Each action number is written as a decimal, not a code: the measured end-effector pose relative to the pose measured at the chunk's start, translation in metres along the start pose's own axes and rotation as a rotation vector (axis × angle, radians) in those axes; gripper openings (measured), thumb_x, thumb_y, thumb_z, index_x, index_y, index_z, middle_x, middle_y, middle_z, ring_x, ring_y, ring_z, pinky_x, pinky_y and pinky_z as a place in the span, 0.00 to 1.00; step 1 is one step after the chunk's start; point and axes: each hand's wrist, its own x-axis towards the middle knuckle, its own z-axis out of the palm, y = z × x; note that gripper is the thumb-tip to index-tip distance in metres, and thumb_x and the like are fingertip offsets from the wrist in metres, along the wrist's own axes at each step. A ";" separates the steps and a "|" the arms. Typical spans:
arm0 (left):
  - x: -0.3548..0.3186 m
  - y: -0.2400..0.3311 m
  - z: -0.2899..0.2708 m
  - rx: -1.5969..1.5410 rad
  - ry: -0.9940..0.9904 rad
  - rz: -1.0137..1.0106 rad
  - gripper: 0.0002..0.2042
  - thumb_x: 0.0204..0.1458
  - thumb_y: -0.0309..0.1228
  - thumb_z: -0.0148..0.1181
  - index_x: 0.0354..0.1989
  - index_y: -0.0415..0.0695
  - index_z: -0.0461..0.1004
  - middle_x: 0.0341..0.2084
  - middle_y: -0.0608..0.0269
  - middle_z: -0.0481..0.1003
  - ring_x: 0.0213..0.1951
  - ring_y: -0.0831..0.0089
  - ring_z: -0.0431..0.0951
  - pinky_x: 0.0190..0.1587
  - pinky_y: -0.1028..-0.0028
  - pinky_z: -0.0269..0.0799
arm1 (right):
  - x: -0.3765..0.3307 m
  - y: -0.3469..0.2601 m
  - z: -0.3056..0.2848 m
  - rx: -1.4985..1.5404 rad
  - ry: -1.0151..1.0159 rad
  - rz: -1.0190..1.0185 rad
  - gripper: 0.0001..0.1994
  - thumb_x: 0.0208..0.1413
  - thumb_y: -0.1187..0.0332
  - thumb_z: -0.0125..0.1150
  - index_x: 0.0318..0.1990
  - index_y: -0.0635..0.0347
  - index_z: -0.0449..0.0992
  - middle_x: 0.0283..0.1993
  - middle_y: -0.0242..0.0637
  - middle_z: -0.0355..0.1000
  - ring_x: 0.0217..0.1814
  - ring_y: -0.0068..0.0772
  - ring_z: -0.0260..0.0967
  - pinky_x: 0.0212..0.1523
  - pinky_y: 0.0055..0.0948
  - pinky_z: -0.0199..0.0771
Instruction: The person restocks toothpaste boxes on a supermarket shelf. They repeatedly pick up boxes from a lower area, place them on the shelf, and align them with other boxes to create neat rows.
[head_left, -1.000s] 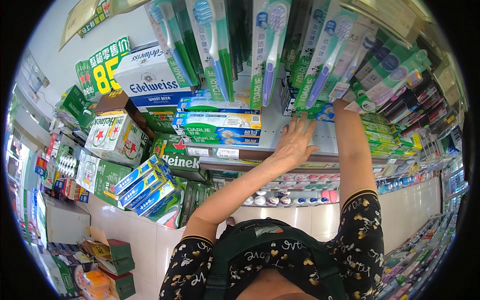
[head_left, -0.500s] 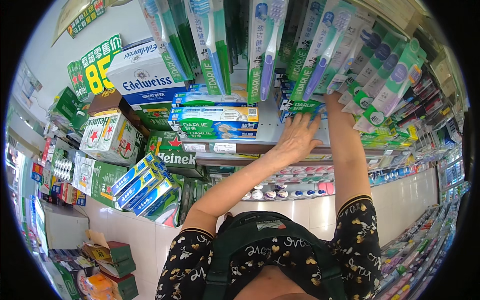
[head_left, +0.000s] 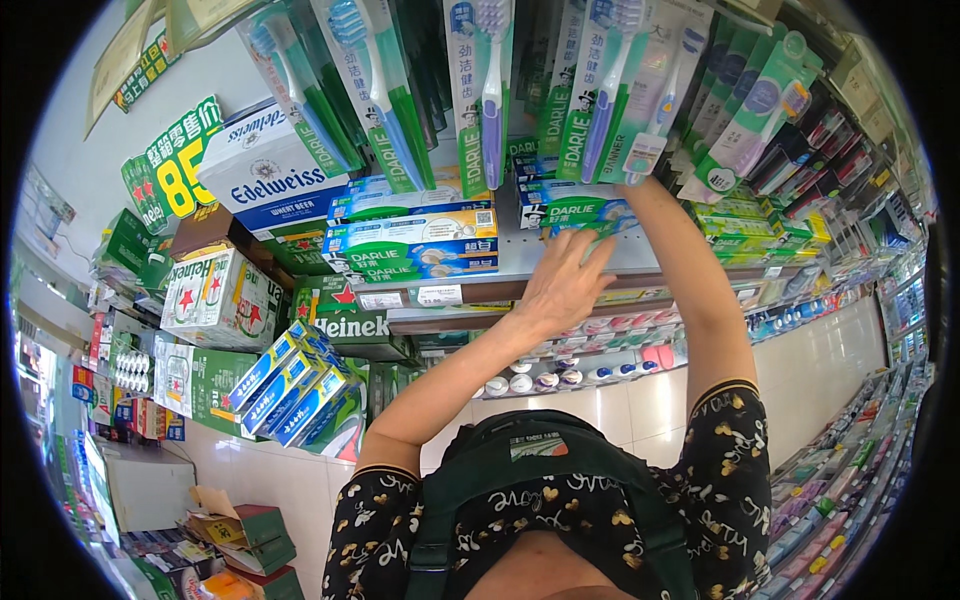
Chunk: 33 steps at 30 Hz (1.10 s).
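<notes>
A small stack of blue and green toothpaste boxes (head_left: 592, 214) lies on the shelf under the hanging toothbrushes. My left hand (head_left: 563, 284) is at the front of this stack, fingers apart and stretched toward its lower edge; whether they touch it I cannot make out. My right hand (head_left: 640, 190) reaches in at the stack's right end, behind a hanging toothbrush pack (head_left: 662, 95). Only its wrist side shows; the fingers are hidden. Further left on the same shelf sits another pile of toothpaste boxes (head_left: 412, 250), blue, green and yellow.
Toothbrush packs (head_left: 482, 100) hang low over the shelf. Price tags line the shelf edge (head_left: 480, 294). At the left stand beer cartons (head_left: 220, 295) and slanted blue toothpaste boxes (head_left: 290, 388). Green boxes (head_left: 740, 232) lie to the right, and a lower shelf holds small containers (head_left: 570, 378).
The shelf has shifted a little left in view. My left hand has drawn back and down from the top of the right-hand stack to its front. My right hand stays at the stack's right end.
</notes>
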 end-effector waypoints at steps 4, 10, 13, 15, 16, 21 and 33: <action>0.011 -0.005 -0.013 0.259 0.169 -0.069 0.27 0.48 0.29 0.65 0.57 0.35 0.67 0.55 0.41 0.66 0.54 0.43 0.66 0.58 0.48 0.60 | -0.018 0.000 -0.016 -0.079 -0.032 -0.062 0.21 0.63 0.62 0.48 0.63 0.49 0.67 0.61 0.44 0.66 0.64 0.50 0.61 0.59 0.49 0.66; 0.031 -0.023 -0.008 0.523 0.017 -0.155 0.25 0.47 0.25 0.60 0.55 0.30 0.67 0.54 0.36 0.66 0.59 0.40 0.63 0.63 0.43 0.54 | -0.066 0.013 -0.031 -0.370 -0.135 -0.103 0.21 0.64 0.62 0.48 0.64 0.48 0.66 0.62 0.44 0.66 0.65 0.49 0.61 0.60 0.49 0.66; 0.037 -0.014 -0.011 0.528 0.015 -0.132 0.22 0.46 0.23 0.58 0.52 0.30 0.69 0.49 0.38 0.68 0.55 0.42 0.66 0.61 0.48 0.60 | -0.106 0.029 -0.016 -0.617 -0.018 -0.253 0.21 0.65 0.62 0.46 0.64 0.48 0.66 0.63 0.44 0.66 0.65 0.50 0.61 0.60 0.49 0.66; 0.038 -0.013 -0.011 0.441 0.031 -0.185 0.19 0.45 0.23 0.57 0.48 0.31 0.70 0.44 0.41 0.69 0.51 0.47 0.68 0.55 0.53 0.64 | -0.125 0.018 -0.026 -0.105 -0.088 -0.079 0.23 0.61 0.61 0.54 0.63 0.56 0.66 0.60 0.49 0.65 0.62 0.54 0.61 0.59 0.50 0.64; 0.038 -0.013 -0.012 0.405 0.043 -0.215 0.18 0.45 0.23 0.57 0.46 0.31 0.70 0.41 0.43 0.69 0.48 0.50 0.69 0.52 0.56 0.66 | -0.134 0.005 -0.031 -0.029 -0.007 -0.053 0.24 0.58 0.61 0.57 0.61 0.60 0.67 0.58 0.51 0.65 0.60 0.56 0.62 0.60 0.50 0.62; 0.027 0.010 -0.032 0.246 -0.085 -0.171 0.23 0.43 0.20 0.64 0.51 0.34 0.68 0.43 0.48 0.68 0.47 0.53 0.66 0.47 0.61 0.63 | -0.177 -0.016 -0.047 -0.091 0.231 -0.049 0.34 0.41 0.64 0.72 0.58 0.63 0.68 0.53 0.50 0.68 0.54 0.56 0.64 0.52 0.50 0.66; -0.087 -0.002 -0.197 0.044 0.116 -0.487 0.29 0.35 0.14 0.69 0.53 0.41 0.75 0.50 0.54 0.71 0.51 0.61 0.72 0.53 0.69 0.69 | -0.179 -0.118 -0.014 1.112 0.142 0.117 0.27 0.42 0.72 0.77 0.51 0.66 0.71 0.45 0.40 0.70 0.46 0.32 0.73 0.48 0.28 0.76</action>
